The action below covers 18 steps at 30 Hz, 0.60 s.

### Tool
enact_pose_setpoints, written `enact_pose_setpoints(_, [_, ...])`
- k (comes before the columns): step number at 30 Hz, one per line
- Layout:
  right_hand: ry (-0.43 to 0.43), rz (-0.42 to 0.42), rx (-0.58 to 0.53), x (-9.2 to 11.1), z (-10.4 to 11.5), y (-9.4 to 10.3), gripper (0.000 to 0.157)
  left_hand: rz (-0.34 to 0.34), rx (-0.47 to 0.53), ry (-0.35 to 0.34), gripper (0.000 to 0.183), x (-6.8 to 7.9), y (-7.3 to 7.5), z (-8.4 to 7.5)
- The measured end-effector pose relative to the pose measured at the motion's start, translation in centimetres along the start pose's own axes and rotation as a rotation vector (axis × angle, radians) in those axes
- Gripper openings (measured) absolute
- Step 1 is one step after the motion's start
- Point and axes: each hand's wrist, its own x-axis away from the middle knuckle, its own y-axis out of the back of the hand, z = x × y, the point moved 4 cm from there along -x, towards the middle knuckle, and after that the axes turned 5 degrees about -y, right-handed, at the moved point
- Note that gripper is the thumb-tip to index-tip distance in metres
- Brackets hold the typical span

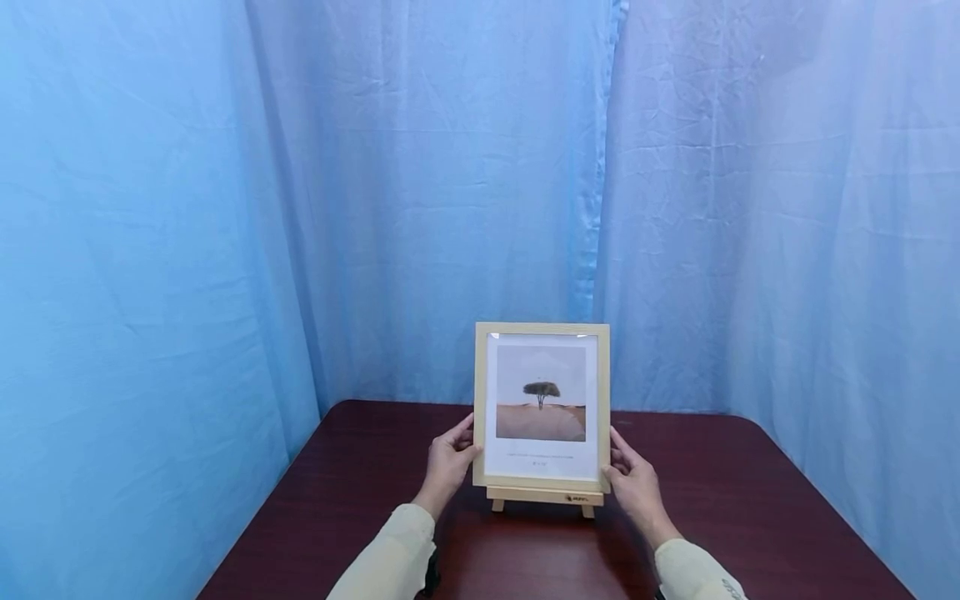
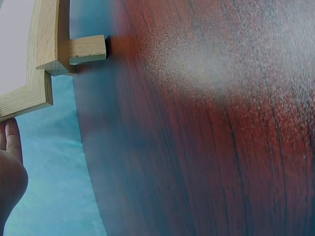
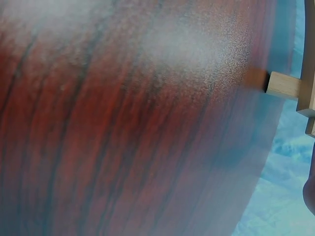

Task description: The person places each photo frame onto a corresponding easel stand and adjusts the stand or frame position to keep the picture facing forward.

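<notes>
A light wooden picture frame [image 1: 542, 483] with a tree print stands on the ledge of a small wooden easel [image 1: 525, 495], leaning slightly back. My left hand [image 1: 447, 465] holds the frame's left edge low down, thumb toward the front and fingers reaching behind. On the opposite edge my right hand [image 1: 634, 483] pinches the frame the same way near its lower corner. In the left wrist view, the frame's corner [image 2: 37, 96] overhangs the easel ledge [image 2: 51, 34], and fingertips touch its side. The right wrist view catches an easel foot [image 3: 284, 85] on the table and only a sliver of the hand.
The easel stands on a dark red wood-grain table [image 1: 375, 467] with rounded far corners. Light blue curtains [image 1: 450, 208] hang around the back and both sides, close to the table's edges.
</notes>
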Motion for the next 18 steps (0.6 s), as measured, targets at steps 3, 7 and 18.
enact_pose_setpoints(3, [0.001,0.003,0.008,0.0,0.0,0.0,0.069,-0.001,-0.012,-0.004,0.055,-0.1,0.0,0.0])
enact_pose_setpoints(7, [-0.009,0.009,0.023,-0.1,-0.1,0.1,0.069,0.001,-0.029,-0.015,0.053,-0.1,0.0,0.0])
enact_pose_setpoints(18, [0.062,-0.029,0.071,0.3,0.2,1.5,0.06,-0.003,-0.186,0.026,0.047,-0.1,2.7,0.0])
